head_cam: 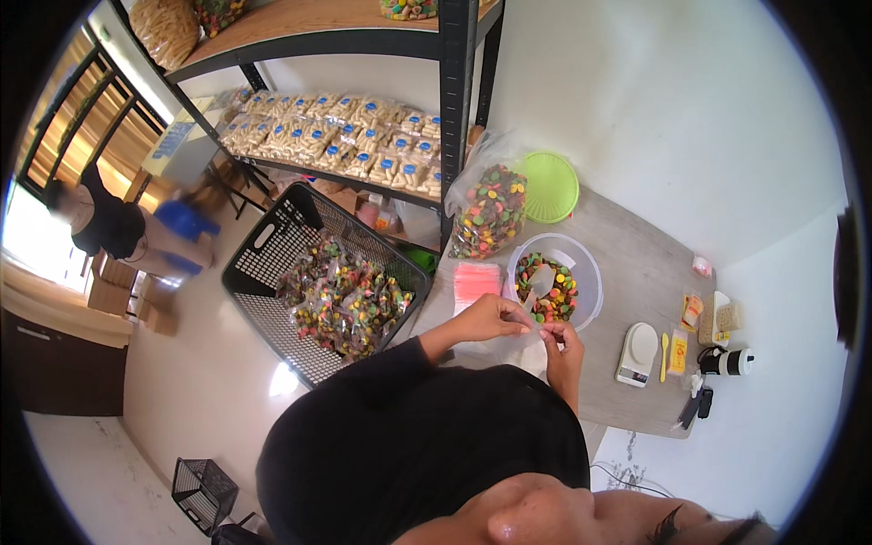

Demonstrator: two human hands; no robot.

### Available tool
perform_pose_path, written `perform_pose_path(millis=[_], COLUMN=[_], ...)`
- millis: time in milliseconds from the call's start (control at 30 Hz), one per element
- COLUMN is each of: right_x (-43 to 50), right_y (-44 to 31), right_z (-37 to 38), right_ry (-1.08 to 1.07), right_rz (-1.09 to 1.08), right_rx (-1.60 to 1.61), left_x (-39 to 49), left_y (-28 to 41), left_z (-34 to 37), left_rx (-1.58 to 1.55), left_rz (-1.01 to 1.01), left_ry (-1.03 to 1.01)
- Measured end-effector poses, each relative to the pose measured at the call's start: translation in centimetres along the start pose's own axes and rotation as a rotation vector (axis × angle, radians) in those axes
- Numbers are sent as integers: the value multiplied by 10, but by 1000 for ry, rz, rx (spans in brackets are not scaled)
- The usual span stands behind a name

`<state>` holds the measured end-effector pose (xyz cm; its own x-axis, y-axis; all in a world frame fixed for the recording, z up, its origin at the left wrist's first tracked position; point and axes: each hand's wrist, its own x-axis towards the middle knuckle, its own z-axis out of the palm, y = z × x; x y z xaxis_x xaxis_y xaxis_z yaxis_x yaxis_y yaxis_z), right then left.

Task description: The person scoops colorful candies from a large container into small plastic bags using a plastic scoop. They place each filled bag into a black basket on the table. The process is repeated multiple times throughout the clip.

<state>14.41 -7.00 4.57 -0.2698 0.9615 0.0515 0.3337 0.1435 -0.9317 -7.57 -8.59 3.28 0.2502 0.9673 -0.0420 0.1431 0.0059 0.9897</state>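
My left hand and my right hand pinch the edge of a clear plastic bag between their fingertips, in front of my chest. The bag looks flat, though my hands cover part of it. Just beyond them stands a round translucent plastic tub with colourful button-shaped snack pieces in it. A translucent scoop lies on these pieces. Left of the tub is a stack of pink-looking plastic bags. Behind that stack, a large clear bag of the same pieces stands beside a green round lid.
On the table, a white kitchen scale and a yellow spoon lie to the right. At left, a black plastic basket holds many filled packets. A metal shelf post rises nearby. Farther left, a person bends over.
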Motion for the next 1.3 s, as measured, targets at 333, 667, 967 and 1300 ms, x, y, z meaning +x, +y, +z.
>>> perform_pose_path(millis=[333, 667, 967, 1300], right_x=[9, 13, 20, 27], right_y=[-5, -27, -28, -56], right_z=[9, 17, 21, 16], right_ry=[-28, -65, -154, -276], right_rz=[-58, -350, -526, -671], right_rx=[-17, -342, -461, -596], left_x=[-4, 2, -4, -12], left_y=[-7, -21, -10, -10], left_z=[-5, -3, -11, -15], left_rx=[-180, 18, 135, -66], left_rz=[-74, 28, 4, 30], left_ry=[8, 172, 114, 6])
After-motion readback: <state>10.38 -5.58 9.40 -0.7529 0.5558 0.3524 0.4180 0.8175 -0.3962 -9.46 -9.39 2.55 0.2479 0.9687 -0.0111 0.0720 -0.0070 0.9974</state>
